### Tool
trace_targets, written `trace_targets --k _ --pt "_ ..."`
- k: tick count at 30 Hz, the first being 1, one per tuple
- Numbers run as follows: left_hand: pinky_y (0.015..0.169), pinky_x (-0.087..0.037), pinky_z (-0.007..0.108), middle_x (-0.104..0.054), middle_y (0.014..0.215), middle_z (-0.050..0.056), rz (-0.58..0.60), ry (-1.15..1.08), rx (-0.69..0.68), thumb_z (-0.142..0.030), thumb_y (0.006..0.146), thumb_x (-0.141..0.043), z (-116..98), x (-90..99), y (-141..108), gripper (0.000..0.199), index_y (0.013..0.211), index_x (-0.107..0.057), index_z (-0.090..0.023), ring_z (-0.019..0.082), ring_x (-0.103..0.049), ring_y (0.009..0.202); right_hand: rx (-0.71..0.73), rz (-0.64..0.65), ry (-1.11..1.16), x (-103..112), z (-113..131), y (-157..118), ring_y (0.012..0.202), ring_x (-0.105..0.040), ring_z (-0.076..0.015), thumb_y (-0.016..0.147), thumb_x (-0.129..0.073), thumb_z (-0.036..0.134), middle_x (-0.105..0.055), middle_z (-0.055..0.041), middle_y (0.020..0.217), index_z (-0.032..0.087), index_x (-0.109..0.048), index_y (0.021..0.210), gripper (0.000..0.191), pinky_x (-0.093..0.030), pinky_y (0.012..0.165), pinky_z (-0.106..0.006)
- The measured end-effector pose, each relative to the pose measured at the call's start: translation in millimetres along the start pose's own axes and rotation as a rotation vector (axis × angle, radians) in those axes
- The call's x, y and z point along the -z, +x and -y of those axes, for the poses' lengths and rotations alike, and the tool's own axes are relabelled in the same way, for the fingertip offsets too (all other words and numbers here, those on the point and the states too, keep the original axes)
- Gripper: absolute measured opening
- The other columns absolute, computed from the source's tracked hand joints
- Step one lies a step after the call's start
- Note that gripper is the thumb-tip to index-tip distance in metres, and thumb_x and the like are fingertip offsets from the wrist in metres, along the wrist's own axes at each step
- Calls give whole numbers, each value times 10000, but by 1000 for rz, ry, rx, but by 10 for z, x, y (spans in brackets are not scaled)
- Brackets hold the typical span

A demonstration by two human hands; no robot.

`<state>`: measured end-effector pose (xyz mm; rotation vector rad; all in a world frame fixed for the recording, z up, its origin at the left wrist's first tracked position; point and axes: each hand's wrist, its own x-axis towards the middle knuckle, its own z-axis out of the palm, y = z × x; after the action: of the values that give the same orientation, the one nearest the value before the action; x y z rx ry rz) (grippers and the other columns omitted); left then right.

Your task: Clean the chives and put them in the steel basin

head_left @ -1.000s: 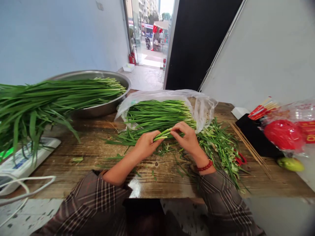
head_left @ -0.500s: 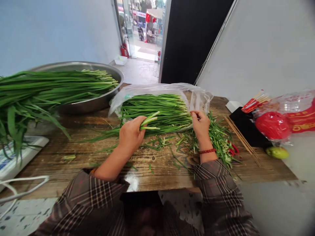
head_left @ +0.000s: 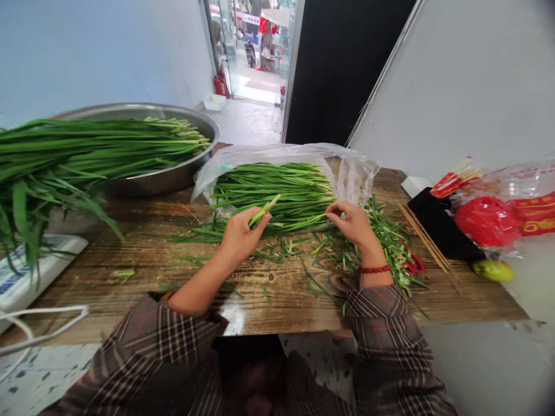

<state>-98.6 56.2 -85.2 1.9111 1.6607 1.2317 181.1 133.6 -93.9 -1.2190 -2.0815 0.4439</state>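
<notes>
My left hand (head_left: 243, 231) is closed round a few garlic chives (head_left: 269, 209), their pale ends poking up past the thumb. To the right, my right hand (head_left: 353, 225) pinches the pale end of a garlic chive at the edge of the large bunch (head_left: 273, 190). That bunch lies on its side in an open clear plastic bag (head_left: 299, 151), with its pale ends pointing right. Under and beside my right wrist is a heap of trimmed leaves and scraps (head_left: 385, 248).
A steel basin (head_left: 160, 180) at the left holds more garlic chives, which hang over a white scale (head_left: 52, 260). Skewers (head_left: 427, 245), a black box (head_left: 446, 231), a red plastic bundle (head_left: 488, 221) and a yellow-green object (head_left: 492, 270) are at the right of the wooden table (head_left: 173, 283).
My left hand has moved slightly right and turned, its fingers closer round the chives. My right hand has shifted from the bag's edge a little left and down to a chive end.
</notes>
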Motion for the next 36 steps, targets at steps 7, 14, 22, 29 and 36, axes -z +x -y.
trace_targets --k 7,14,22,29,36 --pt "864 -477 298 -696 924 61 -58 -143 -96 -383 932 -487 -142 26 -60 309 922 -708 -167 178 -622 907 -84 -40 682 -95 387 -45 726 -614 -135 766 -729 348 -680 -6 797 212 -684 848 164 -503 703 -285" --pt "886 -491 304 -735 999 62 202 -247 -73 -389 925 -502 -213 -50 -90 322 976 -719 -157 198 -664 942 -55 -90 744 -278 627 -81 786 -647 -153 777 -727 343 -710 -24 859 222 -684 850 148 -549 760 -317" --pt "543 -468 234 -675 679 13 360 -421 202 -478 874 -523 -168 -142 -99 401 1041 -631 -130 130 -602 544 -72 -158 763 -424 709 -88 772 -636 -133 796 -708 341 -705 -21 868 218 -663 871 151 -545 746 -292" --pt "486 -390 203 -572 570 -40 302 -369 198 -469 868 -528 -144 -131 -96 301 812 -545 -174 91 -498 469 -89 -61 883 -401 702 -90 833 -635 -130 849 -634 426 -681 -22 980 254 -608 1069 281 -540 736 -276" --pt "598 -379 237 -548 591 -46 230 -158 74 -407 883 -507 -180 -92 -95 263 758 -538 -178 113 -497 569 -76 61 755 -487 692 -87 720 -588 -127 797 -694 337 -629 16 792 239 -534 1178 424 -482 685 -274"
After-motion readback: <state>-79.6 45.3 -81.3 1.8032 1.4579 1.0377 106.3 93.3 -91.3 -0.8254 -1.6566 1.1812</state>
